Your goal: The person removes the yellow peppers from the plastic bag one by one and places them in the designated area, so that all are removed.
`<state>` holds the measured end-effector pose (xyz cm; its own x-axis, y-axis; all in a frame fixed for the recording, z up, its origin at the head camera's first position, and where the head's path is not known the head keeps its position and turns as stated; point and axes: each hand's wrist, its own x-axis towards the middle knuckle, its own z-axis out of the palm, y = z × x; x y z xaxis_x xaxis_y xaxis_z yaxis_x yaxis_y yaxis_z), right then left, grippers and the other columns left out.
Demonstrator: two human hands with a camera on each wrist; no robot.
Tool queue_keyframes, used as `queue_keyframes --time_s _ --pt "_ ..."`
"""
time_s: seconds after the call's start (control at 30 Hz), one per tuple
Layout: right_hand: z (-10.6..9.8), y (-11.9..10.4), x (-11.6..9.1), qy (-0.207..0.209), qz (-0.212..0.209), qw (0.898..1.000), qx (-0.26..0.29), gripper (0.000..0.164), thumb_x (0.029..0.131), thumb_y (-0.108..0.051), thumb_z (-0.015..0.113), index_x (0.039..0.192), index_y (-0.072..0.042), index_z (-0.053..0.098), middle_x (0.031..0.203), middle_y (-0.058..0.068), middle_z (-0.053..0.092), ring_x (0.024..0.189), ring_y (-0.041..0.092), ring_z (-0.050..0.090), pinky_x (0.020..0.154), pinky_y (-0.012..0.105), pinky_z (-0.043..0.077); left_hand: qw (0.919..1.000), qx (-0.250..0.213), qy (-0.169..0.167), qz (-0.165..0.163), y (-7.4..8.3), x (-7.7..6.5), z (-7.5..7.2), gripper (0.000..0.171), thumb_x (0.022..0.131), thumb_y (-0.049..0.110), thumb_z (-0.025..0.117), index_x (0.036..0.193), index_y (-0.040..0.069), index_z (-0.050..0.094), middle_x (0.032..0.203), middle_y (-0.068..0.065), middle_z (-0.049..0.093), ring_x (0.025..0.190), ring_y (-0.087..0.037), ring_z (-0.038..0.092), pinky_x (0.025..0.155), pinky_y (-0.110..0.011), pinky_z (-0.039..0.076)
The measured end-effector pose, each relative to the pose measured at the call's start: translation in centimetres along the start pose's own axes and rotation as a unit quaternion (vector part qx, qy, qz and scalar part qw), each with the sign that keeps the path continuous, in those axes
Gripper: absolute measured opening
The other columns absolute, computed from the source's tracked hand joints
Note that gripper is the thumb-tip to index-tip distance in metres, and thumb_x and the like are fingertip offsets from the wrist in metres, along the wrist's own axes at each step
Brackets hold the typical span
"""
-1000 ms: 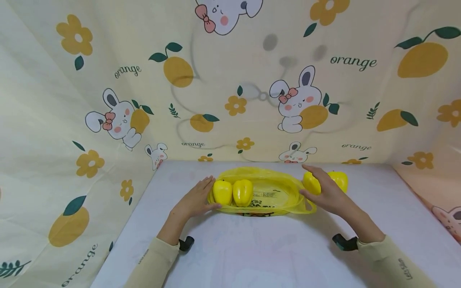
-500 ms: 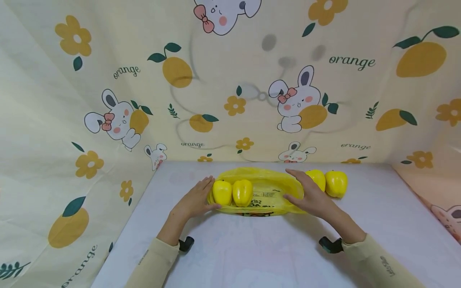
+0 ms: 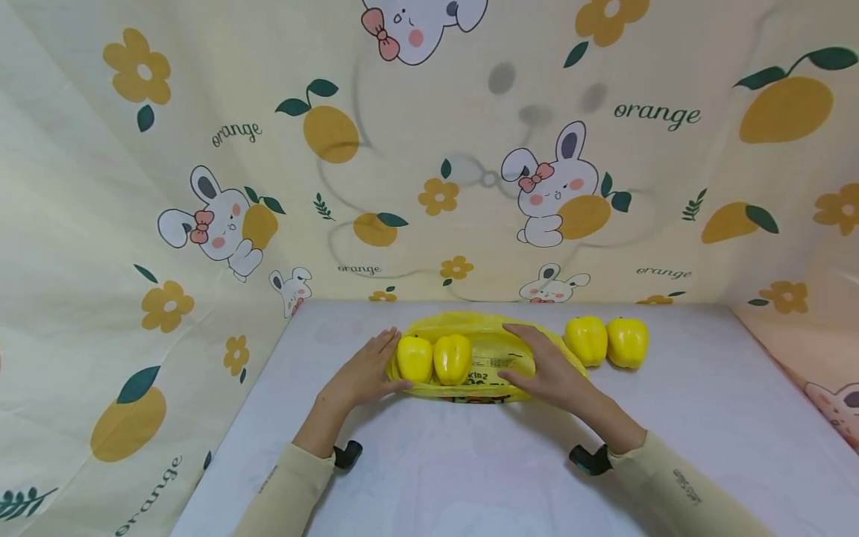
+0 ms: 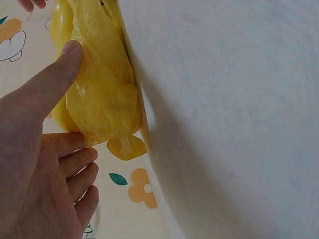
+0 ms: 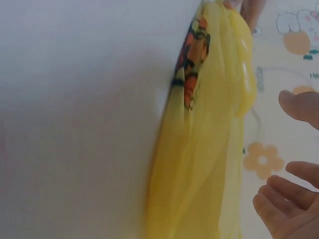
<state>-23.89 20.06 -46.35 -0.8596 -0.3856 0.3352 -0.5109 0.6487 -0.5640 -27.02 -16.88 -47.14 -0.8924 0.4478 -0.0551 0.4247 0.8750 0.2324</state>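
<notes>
A yellow plastic bag (image 3: 499, 356) lies spread on the table with its mouth facing up and dark print showing inside. Two yellow bell peppers, a left one (image 3: 414, 360) and a right one (image 3: 452, 360), sit side by side in its left end. My left hand (image 3: 362, 375) rests against that end, fingers straight behind and thumb along the front edge, as the left wrist view also shows with the thin bag (image 4: 102, 94) beside the thumb. Over the bag's right part, my right hand (image 3: 550, 371) hovers with thumb and fingers spread, holding nothing.
Two more yellow bell peppers, one nearer (image 3: 587, 341) and one farther right (image 3: 627, 343), stand on the white table (image 3: 456, 462) just right of the bag. A patterned cloth (image 3: 429, 246) hangs behind the table's back edge and along both sides.
My right hand has moved left, from beside the two outside peppers to over the bag's right part, uncovering those peppers. My left hand and the peppers inside the bag stay in place.
</notes>
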Motion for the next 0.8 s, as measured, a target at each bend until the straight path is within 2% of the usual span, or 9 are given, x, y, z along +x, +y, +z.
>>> queue_keyframes --time_s 0.27,0.8 --pt "1.7 -0.8 0.8 -0.009 -0.002 1.0 0.003 0.082 0.091 -0.022 0.089 0.158 -0.001 0.046 0.159 0.022 0.051 0.146 0.045 0.049 0.119 0.064 0.044 1.0 0.004 -0.001 0.005 0.0 0.0 -0.1 0.105 0.097 0.06 0.073 0.171 0.003 0.023 0.179 -0.012 0.019 0.166 -0.029 0.018 0.136 -0.044 0.014" --pt "4.1 -2.1 2.6 -0.053 0.038 0.998 0.024 0.082 0.093 -0.03 0.087 0.158 0.0 0.047 0.159 0.021 0.051 0.146 0.043 0.049 0.121 0.063 0.043 1.0 0.005 -0.002 0.004 -0.2 0.3 0.2 0.106 0.096 0.06 0.074 0.171 0.004 0.023 0.179 -0.012 0.018 0.166 -0.029 0.018 0.136 -0.044 0.014"
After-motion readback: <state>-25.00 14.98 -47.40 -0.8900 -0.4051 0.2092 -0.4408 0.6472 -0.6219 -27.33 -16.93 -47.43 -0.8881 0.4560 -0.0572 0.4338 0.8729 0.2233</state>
